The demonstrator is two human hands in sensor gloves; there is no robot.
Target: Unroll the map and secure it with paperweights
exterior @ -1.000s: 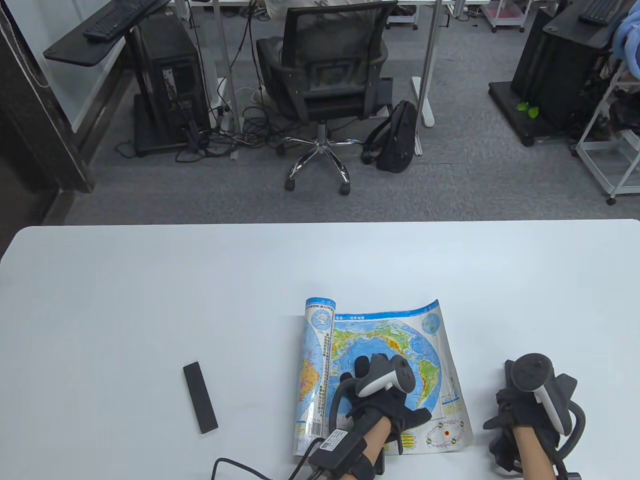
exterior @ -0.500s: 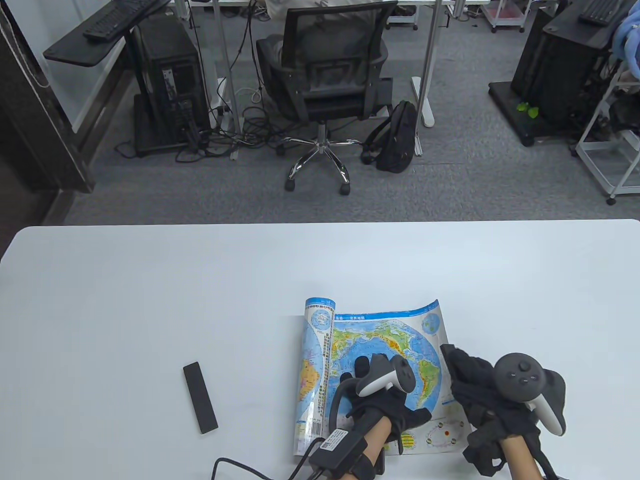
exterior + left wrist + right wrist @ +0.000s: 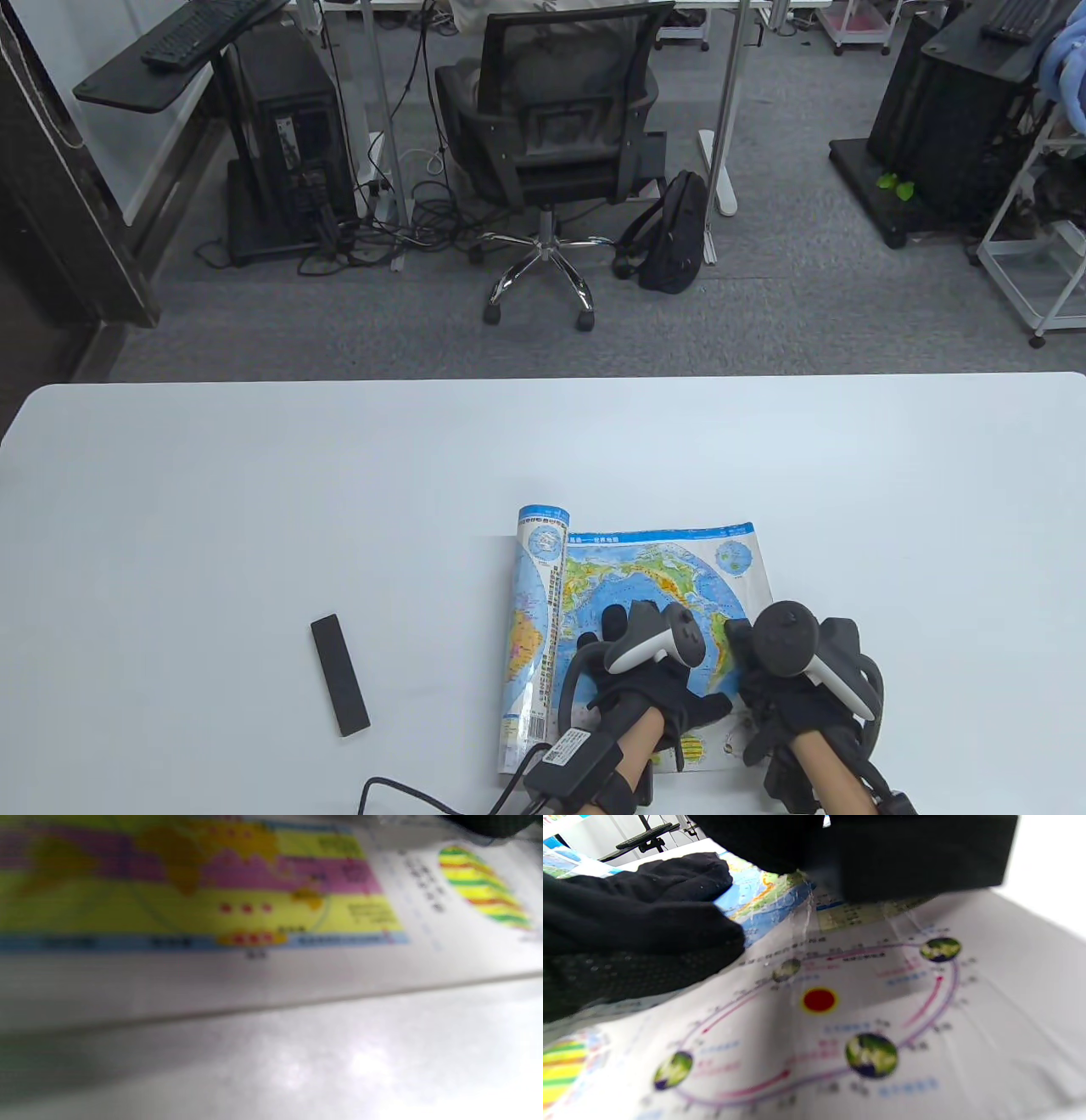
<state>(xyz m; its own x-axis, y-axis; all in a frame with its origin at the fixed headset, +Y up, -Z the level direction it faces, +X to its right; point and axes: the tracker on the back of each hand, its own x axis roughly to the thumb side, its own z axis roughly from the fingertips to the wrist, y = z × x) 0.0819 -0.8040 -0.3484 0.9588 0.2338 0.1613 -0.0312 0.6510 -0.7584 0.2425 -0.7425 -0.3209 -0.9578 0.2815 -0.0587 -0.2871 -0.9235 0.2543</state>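
A world map (image 3: 628,569) lies partly unrolled on the white table (image 3: 254,509), with its left part still a roll (image 3: 543,543). My left hand (image 3: 632,628) presses flat on the map's middle, fingers spread. My right hand (image 3: 768,679) grips a black bar paperweight (image 3: 736,635) over the map's right part, close beside the left hand. In the right wrist view the bar (image 3: 916,853) sits low over the printed sheet (image 3: 840,1018), next to the left glove (image 3: 628,921); I cannot tell if it touches. The left wrist view shows the map's near edge (image 3: 212,878), blurred.
A second black bar paperweight (image 3: 339,675) lies on the table to the left of the map. An office chair (image 3: 551,127) and a backpack (image 3: 674,233) stand on the floor beyond the table's far edge.
My right hand has moved left from the bare table onto the map's right part, carrying the black bar. The map's curled right edge now lies flatter. The left hand has not moved.
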